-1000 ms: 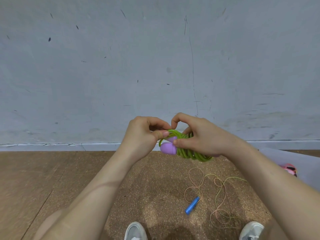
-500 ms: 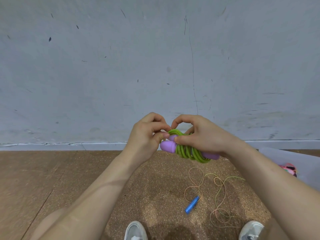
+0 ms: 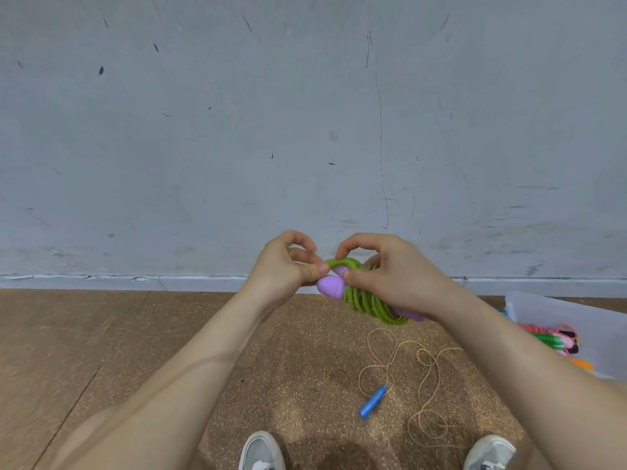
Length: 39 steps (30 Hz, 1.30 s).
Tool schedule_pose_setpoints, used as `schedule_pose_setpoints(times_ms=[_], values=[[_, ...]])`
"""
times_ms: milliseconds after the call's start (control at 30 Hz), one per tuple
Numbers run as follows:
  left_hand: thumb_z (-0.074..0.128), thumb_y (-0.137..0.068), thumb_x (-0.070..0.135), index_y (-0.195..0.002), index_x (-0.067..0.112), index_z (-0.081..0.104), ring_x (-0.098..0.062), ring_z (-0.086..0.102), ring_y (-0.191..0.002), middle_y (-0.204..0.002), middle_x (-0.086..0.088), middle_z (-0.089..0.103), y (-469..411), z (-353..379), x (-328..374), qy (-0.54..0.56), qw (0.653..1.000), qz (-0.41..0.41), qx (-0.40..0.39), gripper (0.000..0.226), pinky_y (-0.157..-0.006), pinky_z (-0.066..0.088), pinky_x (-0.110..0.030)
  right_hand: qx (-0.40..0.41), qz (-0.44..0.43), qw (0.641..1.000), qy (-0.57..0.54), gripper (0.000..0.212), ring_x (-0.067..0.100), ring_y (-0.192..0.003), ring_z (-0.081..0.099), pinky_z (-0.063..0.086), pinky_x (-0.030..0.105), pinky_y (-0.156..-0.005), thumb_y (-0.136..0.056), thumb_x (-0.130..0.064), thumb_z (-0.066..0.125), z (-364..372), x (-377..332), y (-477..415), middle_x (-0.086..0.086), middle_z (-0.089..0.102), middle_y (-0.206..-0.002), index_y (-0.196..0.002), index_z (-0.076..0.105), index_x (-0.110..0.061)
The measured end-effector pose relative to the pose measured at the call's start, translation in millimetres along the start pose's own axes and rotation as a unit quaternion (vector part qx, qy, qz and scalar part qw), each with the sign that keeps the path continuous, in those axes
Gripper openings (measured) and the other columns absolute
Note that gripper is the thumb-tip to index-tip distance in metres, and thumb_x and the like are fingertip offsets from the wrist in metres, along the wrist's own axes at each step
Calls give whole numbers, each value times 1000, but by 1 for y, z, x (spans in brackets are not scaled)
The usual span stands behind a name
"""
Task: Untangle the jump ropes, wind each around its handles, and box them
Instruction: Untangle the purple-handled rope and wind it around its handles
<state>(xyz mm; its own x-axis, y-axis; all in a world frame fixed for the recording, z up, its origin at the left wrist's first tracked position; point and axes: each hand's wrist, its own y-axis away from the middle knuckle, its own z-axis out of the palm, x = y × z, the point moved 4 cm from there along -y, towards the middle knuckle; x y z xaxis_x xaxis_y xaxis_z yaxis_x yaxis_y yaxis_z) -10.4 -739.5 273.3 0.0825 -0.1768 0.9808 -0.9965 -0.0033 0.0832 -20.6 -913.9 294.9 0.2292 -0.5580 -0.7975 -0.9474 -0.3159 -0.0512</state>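
I hold the green rope (image 3: pixel 366 303) up in front of me, just above the floor (image 3: pixel 135 351) where it meets the wall. Nearly all of it is coiled tight around the two purple handles (image 3: pixel 330 287), which lie side by side. My right hand (image 3: pixel 390 273) is wrapped over the bundle, thumb pressed on the coils near the handle tips. My left hand (image 3: pixel 285 266), at 9 o'clock from the bundle, pinches the last short loop of green cord between thumb and forefinger. I judge this one almost finished: the end needs tucking or one more turn, then it goes in the box.

The box (image 3: pixel 576 310) sits on the floor at 4 o'clock from my hands, at the edge of view. It already holds some wound ropes (image 3: pixel 549 337), pink and green ones; how many I cannot tell.

One job is plainly not begun. A thin rope (image 3: pixel 427 361) sprawls in loose loops on the floor at 5 o'clock from the bundle, between my shoes (image 3: pixel 261 449), with one blue handle (image 3: pixel 373 401) showing. I cannot see its second handle. It needs straightening, winding and boxing, so I put the task well past halfway.
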Motion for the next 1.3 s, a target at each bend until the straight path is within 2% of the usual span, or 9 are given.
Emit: schedule_pose_setpoints(times_ms=[267, 367, 433, 567, 633, 700, 867, 967, 1300], values=[[73, -78, -2, -78, 3, 67, -17, 65, -59, -66, -11, 66, -1, 0, -5, -47, 999, -14, 0, 7, -59, 55, -24, 19, -13, 999, 41, 18, 6, -47, 43, 35, 22, -51, -82, -27, 66, 9, 1, 1, -1, 62, -60, -96, 65, -39], [72, -79, 2, -77, 10, 66, -11, 57, -59, -66, -2, 63, 0, 1, 0, -182, 981, 63, 14, 10, -61, 50, -22, 9, -14, 999, 44, 24, -2, -67, 57, 44, 22, -67, -82, -27, 66, 9, 1, 1, -22, 62, -68, -99, 69, -43], [68, -80, -1, -77, 15, 65, -7, 53, -60, -67, 4, 60, 3, 3, 3, -245, 964, 103, 25, 17, -61, 46, -18, 6, -15, 999, 29, 24, 3, -79, 64, 50, 25, -76, -81, -25, 67, 8, 1, 1, -18, 70, -82, -94, 71, -45], [62, -82, -8, -82, 8, 68, -15, 57, -68, -77, -7, 64, 4, -1, -3, 31, 999, -14, -15, 17, -61, 50, -20, -15, 14, 996, -85, 20, 6, -52, 54, 42, 19, -54, -86, -16, 67, 1, -2, 5, -8, 65, -60, -91, 75, -34], [62, -80, 0, -90, 1, 71, -17, 54, -67, -83, -13, 63, 7, -1, -2, 214, 971, -75, -76, 13, -57, 50, -18, -24, 48, 974, -220, 19, 13, -50, 57, 45, 20, -48, -89, -8, 64, -5, 0, 6, 7, 68, -64, -94, 76, -22], [61, -78, 1, -100, 2, 72, -18, 52, -65, -85, -15, 58, 10, -5, 4, 263, 953, -71, -132, 25, -57, 49, -21, -28, 74, 935, -346, 20, 17, -52, 63, 51, 23, -47, -88, -1, 62, -8, 1, 5, 12, 71, -73, -94, 74, -16], [79, -64, 12, -93, 16, 77, -23, 51, -82, -95, -19, 57, 13, -10, 26, 146, 982, 79, -92, 30, -76, 45, -31, -98, 73, 826, -550, 25, 35, -73, 69, 58, 36, -57, -83, -7, 56, 6, -9, 9, 26, 67, -98, -104, 68, -12], [79, -63, 13, -82, 16, 76, -15, 49, -71, -74, -8, 51, 15, -12, 37, 108, 982, 155, -24, 20, -72, 43, -26, -135, 63, 783, -604, 24, 34, -68, 69, 55, 34, -51, -90, -7, 47, 13, -18, 14, 31, 63, -100, -111, 59, -12], [69, -73, 30, -75, 31, 61, -4, 43, -65, -73, 15, 46, 39, -19, 61, -141, 955, 260, -32, 8, -64, 36, -20, -226, 40, 775, -589, 53, 34, -67, 64, 53, 34, -61, -73, -30, 78, 25, -8, 7, 29, 64, -103, -121, 58, -21]])
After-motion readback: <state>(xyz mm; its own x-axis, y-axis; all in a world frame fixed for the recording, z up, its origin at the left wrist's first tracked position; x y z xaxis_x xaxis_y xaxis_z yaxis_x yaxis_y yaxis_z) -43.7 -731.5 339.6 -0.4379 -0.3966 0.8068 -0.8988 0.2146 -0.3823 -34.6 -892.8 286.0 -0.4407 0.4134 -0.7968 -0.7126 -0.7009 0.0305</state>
